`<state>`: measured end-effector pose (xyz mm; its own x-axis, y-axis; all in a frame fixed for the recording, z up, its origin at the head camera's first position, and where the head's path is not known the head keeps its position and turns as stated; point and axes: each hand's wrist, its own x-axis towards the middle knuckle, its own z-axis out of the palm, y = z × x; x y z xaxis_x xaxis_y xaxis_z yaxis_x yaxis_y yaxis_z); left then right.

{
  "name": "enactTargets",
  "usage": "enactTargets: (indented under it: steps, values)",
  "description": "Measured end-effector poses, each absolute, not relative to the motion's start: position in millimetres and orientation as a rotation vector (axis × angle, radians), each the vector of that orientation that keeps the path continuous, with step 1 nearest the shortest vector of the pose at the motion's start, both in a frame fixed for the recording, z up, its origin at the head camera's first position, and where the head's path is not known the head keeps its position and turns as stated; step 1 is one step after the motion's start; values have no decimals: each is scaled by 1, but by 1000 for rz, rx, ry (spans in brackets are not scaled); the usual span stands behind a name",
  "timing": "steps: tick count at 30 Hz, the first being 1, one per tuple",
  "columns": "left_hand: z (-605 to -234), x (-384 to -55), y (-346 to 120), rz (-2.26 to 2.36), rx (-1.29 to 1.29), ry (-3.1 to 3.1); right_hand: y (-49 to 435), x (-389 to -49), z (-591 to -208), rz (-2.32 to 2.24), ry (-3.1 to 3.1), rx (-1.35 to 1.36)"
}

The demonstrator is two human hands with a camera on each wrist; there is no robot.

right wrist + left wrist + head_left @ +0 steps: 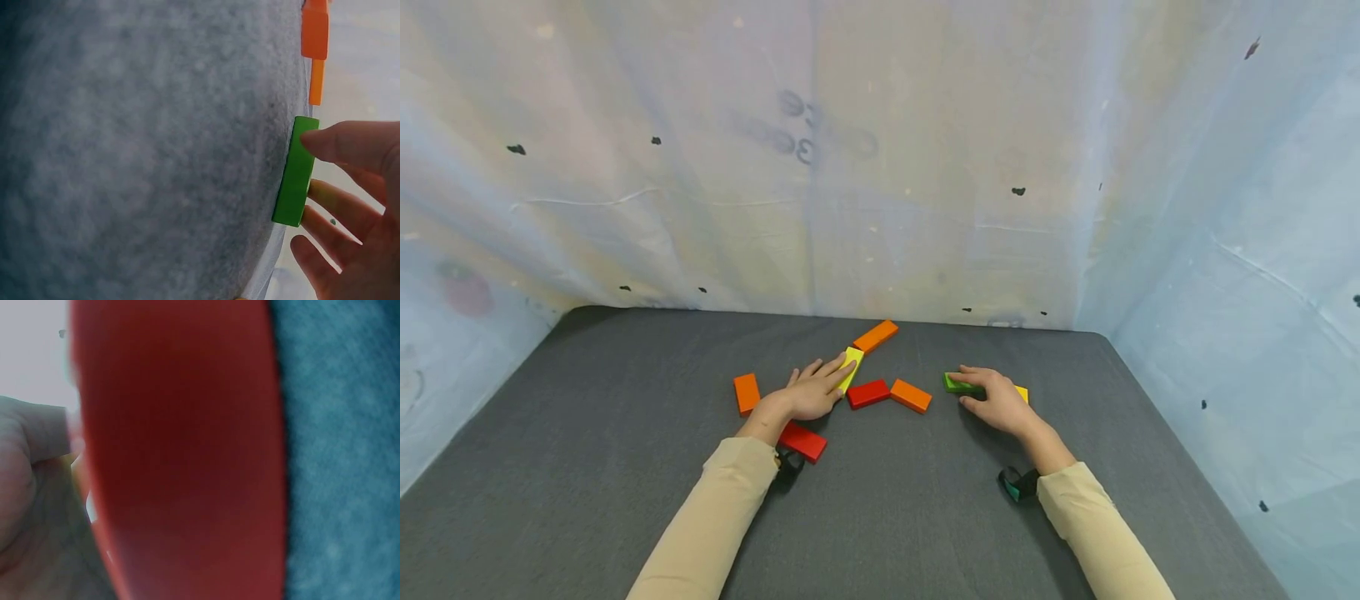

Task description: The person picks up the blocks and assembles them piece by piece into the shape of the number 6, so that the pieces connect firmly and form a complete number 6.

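Note:
My left hand [811, 395] lies flat with straight, spread fingers, its fingertips touching a yellow block [854, 358]. Close beneath that wrist is a red block [805, 442], which fills much of the left wrist view as a blurred red face [181, 444]. A green block [958, 383] sits at my right hand [997, 402]. In the right wrist view, the thumb is at the near face of the green block [297, 175] and the fingers curve along its far side. A second yellow block [1022, 393] is partly hidden behind the right hand.
An orange block [747, 393] lies left of the left hand. Another orange block [876, 336] meets the yellow block's far end. Between the hands, a red block [868, 394] touches an orange block [912, 396]. Translucent sheeting [917, 167] surrounds the grey table [910, 517].

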<state>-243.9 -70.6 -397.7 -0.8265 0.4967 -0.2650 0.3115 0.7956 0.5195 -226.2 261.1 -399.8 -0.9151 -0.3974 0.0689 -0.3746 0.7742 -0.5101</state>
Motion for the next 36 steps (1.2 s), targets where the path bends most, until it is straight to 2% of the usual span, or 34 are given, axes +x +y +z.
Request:
enactTargets:
  steps: [36]
  values:
    - [-398, -244, -70, 663, 622, 2598, 260, -226, -402, -707, 3014, -537]
